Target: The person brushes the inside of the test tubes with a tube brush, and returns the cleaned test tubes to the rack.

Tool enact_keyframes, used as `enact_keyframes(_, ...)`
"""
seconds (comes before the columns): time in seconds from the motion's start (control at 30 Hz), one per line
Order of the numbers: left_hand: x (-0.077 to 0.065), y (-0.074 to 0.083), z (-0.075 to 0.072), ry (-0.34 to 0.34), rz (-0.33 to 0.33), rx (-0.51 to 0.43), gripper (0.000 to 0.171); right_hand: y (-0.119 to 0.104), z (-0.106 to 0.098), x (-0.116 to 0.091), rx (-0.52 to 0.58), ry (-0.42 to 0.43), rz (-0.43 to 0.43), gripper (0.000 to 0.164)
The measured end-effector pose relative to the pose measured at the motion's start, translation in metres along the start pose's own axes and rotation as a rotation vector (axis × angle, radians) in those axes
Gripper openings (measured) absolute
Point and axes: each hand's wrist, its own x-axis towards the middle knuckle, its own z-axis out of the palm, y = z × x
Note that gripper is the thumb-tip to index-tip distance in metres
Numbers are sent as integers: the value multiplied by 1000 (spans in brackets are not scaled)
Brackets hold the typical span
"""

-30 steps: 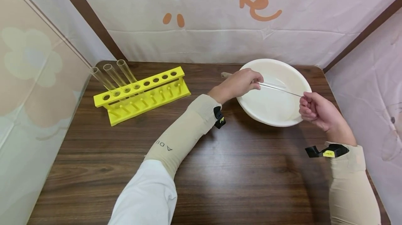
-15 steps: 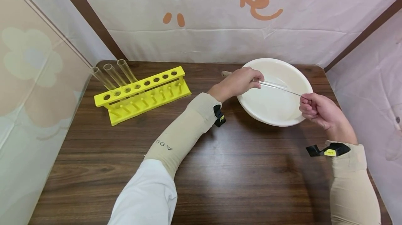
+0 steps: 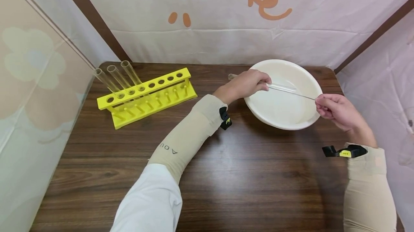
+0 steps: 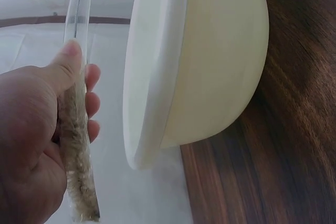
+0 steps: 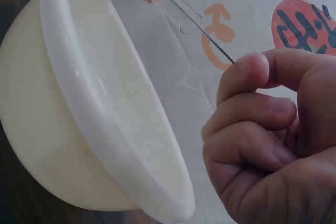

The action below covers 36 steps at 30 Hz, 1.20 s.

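My left hand [image 3: 247, 84] grips a clear glass test tube [image 4: 79, 11], held slanting above the white basin. Inside the tube sits a test tube brush; its tan bristles [image 4: 79, 171] fill the part toward the closed end, behind my fingers. The brush's thin twisted wire handle [image 5: 197, 24] comes out of the tube's mouth. At the right rim of the basin, my right hand [image 3: 341, 111] pinches the end of that wire between thumb and forefinger, the other fingers curled.
The round white basin [image 3: 281, 111] stands at the back right of the dark wooden table [image 3: 242, 181]. At the left, a yellow test tube rack [image 3: 146, 87] holds three upright, leaning-looking glass tubes [image 3: 117, 77]. Printed cloth walls [image 3: 223, 45] enclose the table.
My right hand shifts slightly left, then back to the right, with more wire showing between the hands now. The left hand and tube stay almost still.
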Motion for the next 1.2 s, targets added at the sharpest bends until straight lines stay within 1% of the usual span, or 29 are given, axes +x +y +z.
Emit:
enact_keyframes(0.1, -1, -2, 0, -11, -9, 5, 25, 1, -1, -1, -42, 69, -32, 38)
enact_keyframes(0.17, -3, -2, -1, -7, -9, 1, 25, 1, -1, -3, -76, 121, -49, 37)
enact_keyframes(0.23, -3, -3, -2, 0, -6, -2, 24, 1, -3, -5, -92, 155, -58, 36)
enact_keyframes(0.33, -5, -4, -3, 11, -8, -7, 22, 1, -7, -8, -105, 162, -61, 36)
enact_keyframes(0.5, -6, -7, -2, 9, -30, -13, 21, 1, -13, -13, -127, 159, -91, 39)
enact_keyframes(0.67, -6, -8, -3, 12, -30, -10, 23, 1, -19, -19, -157, 196, -97, 38)
enact_keyframes(0.87, -6, -10, -3, 22, -28, -12, 25, -4, -27, -28, -218, 252, -71, 35)
enact_keyframes(0.97, -6, -11, -3, 24, -25, -8, 24, -7, -32, -34, -296, 275, -62, 36)
enact_keyframes(1.1, -7, -13, -4, 21, -19, -4, 23, -9, -36, -40, -548, 322, -89, 34)
enact_keyframes(1.2, -8, -13, -7, 13, -27, -1, 24, -8, -41, -43, -675, 357, -128, 34)
